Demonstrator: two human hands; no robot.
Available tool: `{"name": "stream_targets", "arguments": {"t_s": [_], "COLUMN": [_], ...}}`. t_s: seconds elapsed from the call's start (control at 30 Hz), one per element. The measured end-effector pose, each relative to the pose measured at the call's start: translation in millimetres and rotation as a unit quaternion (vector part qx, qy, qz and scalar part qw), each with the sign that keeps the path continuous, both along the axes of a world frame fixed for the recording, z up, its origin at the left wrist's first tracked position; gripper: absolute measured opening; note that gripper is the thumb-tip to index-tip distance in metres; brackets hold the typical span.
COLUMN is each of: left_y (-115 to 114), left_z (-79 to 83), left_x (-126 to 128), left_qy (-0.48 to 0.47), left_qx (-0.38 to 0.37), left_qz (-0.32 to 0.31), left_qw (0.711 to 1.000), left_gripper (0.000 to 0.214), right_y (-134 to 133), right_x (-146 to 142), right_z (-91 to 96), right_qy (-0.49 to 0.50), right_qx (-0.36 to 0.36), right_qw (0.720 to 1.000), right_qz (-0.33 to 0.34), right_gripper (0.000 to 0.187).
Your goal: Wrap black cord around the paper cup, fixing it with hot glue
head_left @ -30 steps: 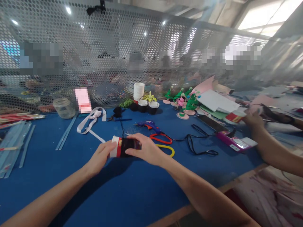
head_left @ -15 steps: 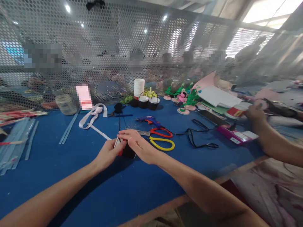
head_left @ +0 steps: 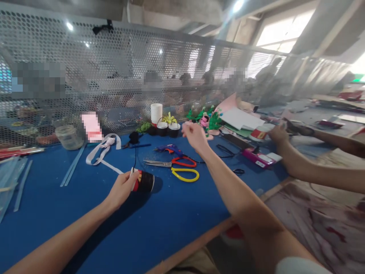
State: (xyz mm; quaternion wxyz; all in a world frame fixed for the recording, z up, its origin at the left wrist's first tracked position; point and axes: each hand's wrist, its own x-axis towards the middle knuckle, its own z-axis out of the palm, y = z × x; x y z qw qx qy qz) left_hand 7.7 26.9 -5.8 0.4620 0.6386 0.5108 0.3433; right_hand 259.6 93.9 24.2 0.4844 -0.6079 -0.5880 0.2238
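My left hand [head_left: 121, 189] is closed round the rim end of a paper cup [head_left: 144, 181], tipped on its side above the table. The cup's wall is mostly black, with a red and yellow patch near my fingers. From the rim a thin black strand [head_left: 135, 158] runs up towards a black ball of yarn [head_left: 133, 137]. My right hand [head_left: 195, 136] is raised away from the cup, its fingers curled together; whether anything is between them is hidden. Scissors [head_left: 184, 174] with one red and one yellow handle lie between my hands. Behind them rests a blue glue gun [head_left: 169, 148].
Two small black buckets [head_left: 173, 130] and stacked white cups [head_left: 156, 113] stand by the mesh screen [head_left: 119, 87]. White ribbon [head_left: 92, 152], a jar [head_left: 68, 137] and clear glue sticks [head_left: 23, 186] lie left. At right, another person's hand [head_left: 278, 135] holds a cup near papers [head_left: 242, 117].
My right hand has left the cup and moved up and right. The left hand keeps hold of the cup, which now shows its side. The view has turned a little to the right.
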Motion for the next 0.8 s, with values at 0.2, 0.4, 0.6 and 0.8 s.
{"name": "stream_targets", "arguments": {"t_s": [0.2, 0.4, 0.6, 0.8], "left_y": [-2.1, -2.8, 4.6, 9.2], "left_z": [3.1, 4.8, 1.7, 1.7], "left_x": [1.1, -0.7, -5.2, -7.7], "left_qy": [0.014, 0.042, 0.046, 0.051], "left_qx": [0.012, 0.021, 0.024, -0.019], "left_qz": [-0.006, -0.015, -0.027, -0.033], "left_qw": [1.000, 0.999, 0.998, 0.998], "left_gripper": [0.038, 0.038, 0.038, 0.037], "right_y": [22.5, 19.5, -19.8, -57.4], "right_x": [-13.9, -22.2, -30.1, -48.1], "right_z": [-30.9, -32.5, -7.6, -5.4], "right_qy": [-0.138, -0.140, -0.042, 0.082], "right_qx": [-0.187, -0.192, -0.141, -0.120], "right_qw": [0.973, 0.971, 0.983, 0.956], "right_qz": [0.000, -0.001, 0.111, 0.254], "right_gripper": [0.026, 0.027, 0.013, 0.015]}}
